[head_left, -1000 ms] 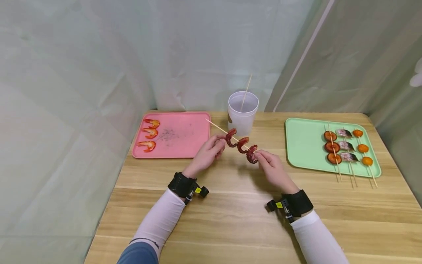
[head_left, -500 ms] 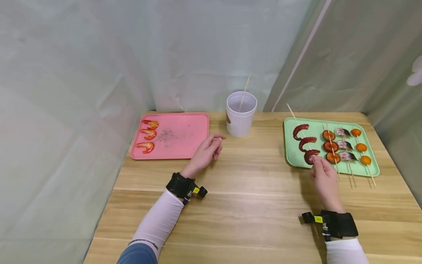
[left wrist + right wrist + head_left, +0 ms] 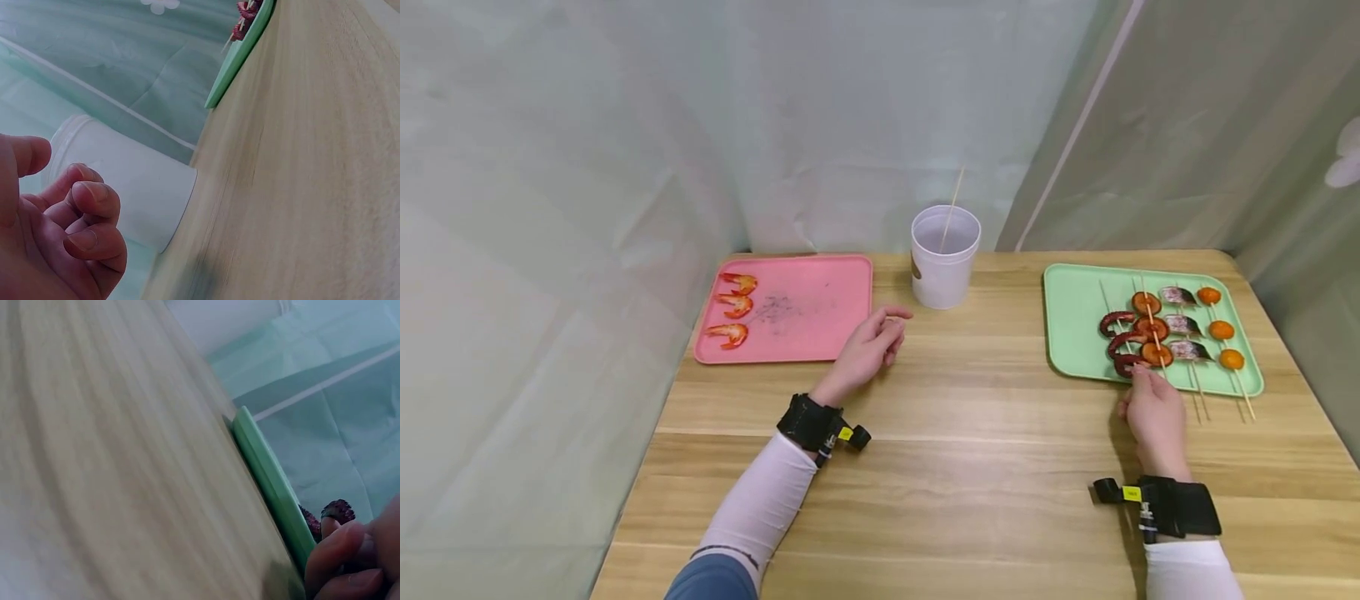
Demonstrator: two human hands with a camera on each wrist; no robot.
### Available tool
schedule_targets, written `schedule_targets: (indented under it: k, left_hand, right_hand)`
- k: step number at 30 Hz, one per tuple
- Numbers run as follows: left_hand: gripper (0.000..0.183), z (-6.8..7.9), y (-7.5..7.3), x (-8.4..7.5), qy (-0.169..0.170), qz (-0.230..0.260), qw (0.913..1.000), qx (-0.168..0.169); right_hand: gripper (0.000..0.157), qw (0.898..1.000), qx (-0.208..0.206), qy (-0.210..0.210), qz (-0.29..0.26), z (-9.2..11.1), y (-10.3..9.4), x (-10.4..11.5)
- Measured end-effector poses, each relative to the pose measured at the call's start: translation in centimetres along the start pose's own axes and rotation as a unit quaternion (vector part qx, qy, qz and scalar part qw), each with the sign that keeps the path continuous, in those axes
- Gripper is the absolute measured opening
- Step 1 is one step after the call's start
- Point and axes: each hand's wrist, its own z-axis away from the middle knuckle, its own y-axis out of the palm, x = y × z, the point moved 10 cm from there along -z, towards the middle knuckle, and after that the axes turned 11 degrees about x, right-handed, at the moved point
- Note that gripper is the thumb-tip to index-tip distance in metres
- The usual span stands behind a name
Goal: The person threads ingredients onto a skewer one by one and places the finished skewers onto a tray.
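My right hand (image 3: pixel 1156 414) pinches the near end of a skewer of curled, dark red octopus tentacles (image 3: pixel 1126 337), at the front edge of the green tray (image 3: pixel 1067 321). Those tentacles lie against a skewer of round, brown mushroom-like slices (image 3: pixel 1152 328). In the right wrist view the fingers (image 3: pixel 337 547) hide most of the skewer's end. My left hand (image 3: pixel 867 348) hovers by the pink tray's right corner with loosely curled fingers and holds nothing; the left wrist view shows the white cup (image 3: pixel 131 181) behind it.
On the green tray's right lie a skewer of fish pieces (image 3: pixel 1184 324) and one of orange balls (image 3: pixel 1221 330). The pink tray (image 3: pixel 805 325) bears several shrimp-like pieces (image 3: pixel 736 306) at its left. One bare stick (image 3: pixel 953 204) stands in the white cup (image 3: pixel 945 279) at the back.
My right hand has carried the octopus skewer from the middle to the green tray, then slid it right against the brown slices. The left hand let go of it and stayed near its place.
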Motion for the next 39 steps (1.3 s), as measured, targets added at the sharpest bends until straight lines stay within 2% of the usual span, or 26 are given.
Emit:
schedule_targets:
  k: [5,14,16,22,25,34,39]
  left_hand:
    - [0.028,0.1,-0.2,-0.2,0.004,0.007,1.0000,-0.002]
    - [0.029,0.1,-0.6,-0.5,0.005,0.006,0.9999,-0.006]
    - [0.028,0.1,-0.7,-0.5,0.006,0.002,1.0000,-0.008]
    - [0.027,0.2,-0.8,-0.7,0.010,-0.005,0.9999,-0.009]
    - [0.027,0.2,-0.7,-0.7,0.014,-0.005,0.9999,-0.006]
    - [0.027,0.3,-0.7,-0.9,0.016,-0.004,0.9998,-0.007]
    - [0.028,0.4,-0.8,-0.8,0.011,-0.002,0.9999,-0.008]
  right_hand:
    - [0.059,0.997,0.007,-0.011,0.080,-0.1,0.2,0.9]
    - [0.052,0.982,0.036,-0.036,0.180,0.1,0.8,1.8]
    - [0.054,0.979,0.039,-0.044,0.193,0.1,1.0,2.0]
    - [0.056,0.974,0.010,-0.048,0.221,0.2,0.6,2.3]
    - [0.058,0.972,0.009,-0.044,0.232,0.4,0.4,2.3]
    - [0.067,0.964,0.044,-0.016,0.261,1.5,0.4,2.4]
    - [0.073,0.950,0.071,-0.018,0.304,2.2,0.3,3.0]
